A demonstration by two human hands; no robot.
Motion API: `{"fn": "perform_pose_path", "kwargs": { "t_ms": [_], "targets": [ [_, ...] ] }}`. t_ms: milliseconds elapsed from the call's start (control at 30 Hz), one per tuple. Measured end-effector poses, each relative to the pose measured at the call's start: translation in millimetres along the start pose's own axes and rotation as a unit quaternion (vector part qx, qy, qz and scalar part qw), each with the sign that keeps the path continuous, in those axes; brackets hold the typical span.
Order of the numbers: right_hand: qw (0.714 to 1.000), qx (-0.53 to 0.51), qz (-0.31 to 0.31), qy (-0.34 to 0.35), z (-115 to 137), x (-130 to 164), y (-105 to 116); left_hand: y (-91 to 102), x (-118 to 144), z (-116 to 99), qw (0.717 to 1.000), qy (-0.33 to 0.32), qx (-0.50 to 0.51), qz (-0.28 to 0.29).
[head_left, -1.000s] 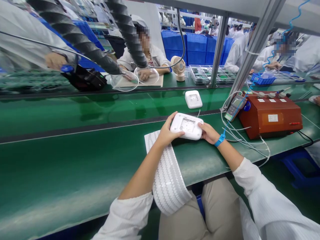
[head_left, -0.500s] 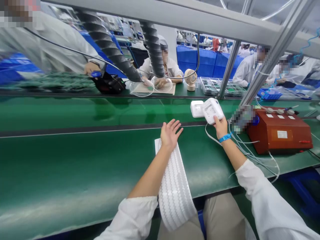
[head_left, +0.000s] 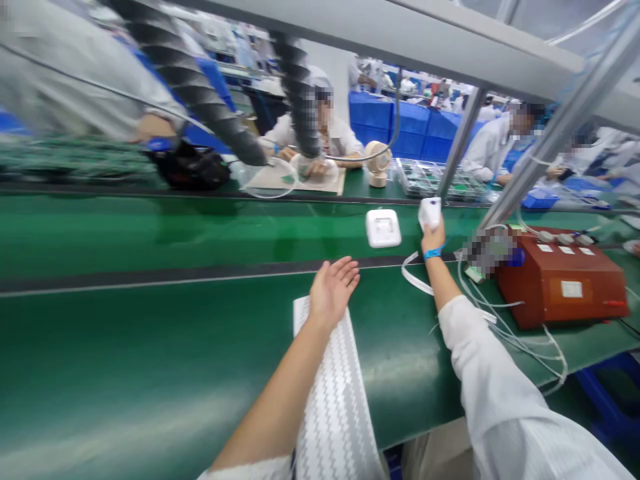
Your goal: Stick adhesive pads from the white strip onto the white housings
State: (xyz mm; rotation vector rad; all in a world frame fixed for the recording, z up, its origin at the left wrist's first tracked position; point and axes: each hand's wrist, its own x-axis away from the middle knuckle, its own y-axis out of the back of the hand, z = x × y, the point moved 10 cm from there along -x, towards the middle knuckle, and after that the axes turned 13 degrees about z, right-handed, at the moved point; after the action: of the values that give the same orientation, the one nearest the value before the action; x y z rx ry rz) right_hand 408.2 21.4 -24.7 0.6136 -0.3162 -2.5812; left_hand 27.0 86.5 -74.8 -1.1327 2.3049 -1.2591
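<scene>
My right hand (head_left: 433, 238) reaches forward over the far green belt and holds a white plastic device (head_left: 430, 212) tilted on edge. A blue wrist strap (head_left: 432, 253) sits on that wrist. A second white device (head_left: 383, 228) lies flat on the far belt, just left of the held one. My left hand (head_left: 332, 291) hovers open, palm down, above the top end of a white patterned strip (head_left: 336, 393) that lies on the near green belt (head_left: 150, 347) and hangs over its front edge.
A red-brown box (head_left: 560, 280) with white cables (head_left: 520, 333) stands at the right, beside a slanted metal post (head_left: 550, 140). Black ribbed hoses (head_left: 200, 93) hang at the back. Other people in white coats work across the line, near a small fan (head_left: 377, 163).
Both hands held the white device at first. My left hand let go and opened. My right hand carried the device forward and right, over the far belt beside the other device.
</scene>
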Motion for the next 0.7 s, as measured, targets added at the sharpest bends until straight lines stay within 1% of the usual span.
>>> {"fn": "perform_pose_path", "kwargs": {
  "t_ms": [133,200,267,367,433,467,500,533,567,600,633,700],
  "targets": [
    [0.997,0.078,0.011,-0.01,2.3,3.3,-10.7,4.7,0.2,-5.9,0.999,-0.008,-0.022,-0.037],
    [0.994,0.107,0.012,-0.016,4.9,6.5,-14.5,3.1,1.2,-6.1,0.998,0.001,-0.034,-0.056],
    [0.992,0.128,0.004,-0.019,12.9,11.3,-13.6,-0.3,4.2,-5.8,0.997,0.01,-0.041,-0.071],
    [0.988,0.152,-0.018,0.001,39.9,24.4,-9.0,-5.1,8.6,-6.9,0.995,0.009,-0.039,-0.089],
    [0.984,0.169,-0.02,0.05,68.5,38.4,-15.6,-6.2,10.5,-8.7,0.994,0.003,-0.036,-0.101],
    [0.977,0.186,-0.006,0.101,87.6,47.5,-26.7,-6.7,11.2,-9.5,0.994,0.0,-0.036,-0.106],
    [0.968,0.201,0.02,0.147,104.6,57.4,-42.6,-7.4,11.8,-9.8,0.993,0.001,-0.035,-0.11],
    [0.96,0.213,0.055,0.175,116.9,66.7,-61.9,-8.6,12.2,-9.9,0.993,0.002,-0.035,-0.111],
    [0.954,0.22,0.09,0.182,123.9,74.1,-82.0,-10.0,12.5,-9.9,0.993,0.005,-0.035,-0.111],
    [0.952,0.226,0.119,0.166,125.6,78.7,-101.3,-11.3,12.7,-9.5,0.993,0.009,-0.036,-0.111],
    [0.953,0.231,0.145,0.131,122.6,80.7,-119.3,-12.2,12.9,-9.3,0.993,0.012,-0.04,-0.112],
    [0.95,0.234,0.205,0.04,107.7,80.1,-153.3,-11.5,12.8,-9.1,0.992,0.015,-0.054,-0.114]
  ]
}}
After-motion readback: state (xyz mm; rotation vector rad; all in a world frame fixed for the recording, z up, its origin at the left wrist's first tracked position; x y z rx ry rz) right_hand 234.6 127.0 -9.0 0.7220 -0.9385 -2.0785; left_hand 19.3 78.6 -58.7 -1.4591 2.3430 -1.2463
